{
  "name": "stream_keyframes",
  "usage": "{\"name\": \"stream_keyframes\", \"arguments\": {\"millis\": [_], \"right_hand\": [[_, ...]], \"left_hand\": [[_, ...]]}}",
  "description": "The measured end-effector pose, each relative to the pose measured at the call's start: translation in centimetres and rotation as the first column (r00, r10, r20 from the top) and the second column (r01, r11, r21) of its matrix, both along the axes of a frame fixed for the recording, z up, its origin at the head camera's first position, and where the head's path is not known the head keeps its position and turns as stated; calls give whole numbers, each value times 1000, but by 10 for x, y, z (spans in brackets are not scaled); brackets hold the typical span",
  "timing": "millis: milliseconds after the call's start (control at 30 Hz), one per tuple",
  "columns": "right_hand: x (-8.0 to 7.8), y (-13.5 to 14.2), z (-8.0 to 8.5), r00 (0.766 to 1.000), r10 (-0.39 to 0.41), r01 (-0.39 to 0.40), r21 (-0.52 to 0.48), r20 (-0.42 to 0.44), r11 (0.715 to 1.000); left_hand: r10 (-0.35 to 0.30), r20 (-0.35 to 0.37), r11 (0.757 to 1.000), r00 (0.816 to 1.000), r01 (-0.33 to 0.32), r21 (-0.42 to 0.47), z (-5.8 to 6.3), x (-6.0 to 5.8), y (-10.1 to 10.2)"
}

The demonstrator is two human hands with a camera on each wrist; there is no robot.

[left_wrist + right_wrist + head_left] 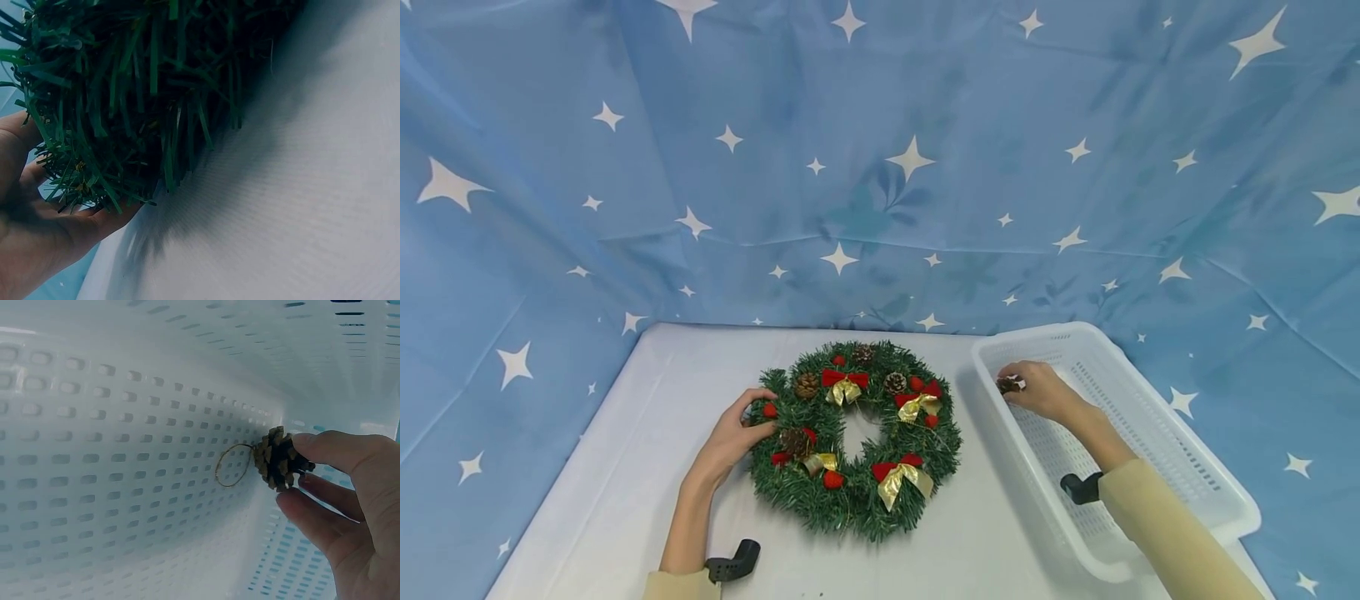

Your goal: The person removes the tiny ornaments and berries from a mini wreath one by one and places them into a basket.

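Note:
A green tinsel wreath [865, 512] lies on the white table, decorated with pine cones, red berries and several red-and-gold bows. My left hand [733, 433] grips its left edge, thumb and fingers around the greenery; in the left wrist view the fingertips are partly hidden behind the fronds. Inside the white plastic basket [1138, 417], at its far left end, my right hand [1047, 392] pinches a small brown pine cone [278, 459] between thumb and fingers. From the cone sticks out a thin gold loop [219, 472], near the basket's perforated wall.
The basket stands slanted along the right side of the white table [655, 400], its near end close to the front. A blue curtain [880, 200] with white stars hangs behind the table and on both sides. Each wrist wears a black camera mount [733, 562].

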State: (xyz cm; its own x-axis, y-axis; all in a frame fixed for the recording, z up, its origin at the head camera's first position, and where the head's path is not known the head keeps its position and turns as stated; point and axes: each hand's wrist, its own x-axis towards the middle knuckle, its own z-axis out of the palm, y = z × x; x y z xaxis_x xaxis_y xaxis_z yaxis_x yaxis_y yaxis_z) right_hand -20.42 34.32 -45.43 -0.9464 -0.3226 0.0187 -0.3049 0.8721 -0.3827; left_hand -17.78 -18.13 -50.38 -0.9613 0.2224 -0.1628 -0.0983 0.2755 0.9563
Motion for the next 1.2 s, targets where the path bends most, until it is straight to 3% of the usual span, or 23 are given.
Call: {"name": "stream_keyframes", "arguments": {"millis": [333, 733, 1200], "right_hand": [[5, -3, 15, 999, -14, 14, -8, -51, 1000], [10, -12, 31, 993, 26, -32, -53, -114, 998], [13, -31, 50, 984, 68, -74, -33, -163, 997]], "left_hand": [[-8, -7, 1000, 1000, 7, -7, 0, 0, -2], [8, -9, 1000, 1000, -8, -10, 0, 0, 0], [5, -9, 1000, 1000, -5, -11, 0, 2, -1]]}}
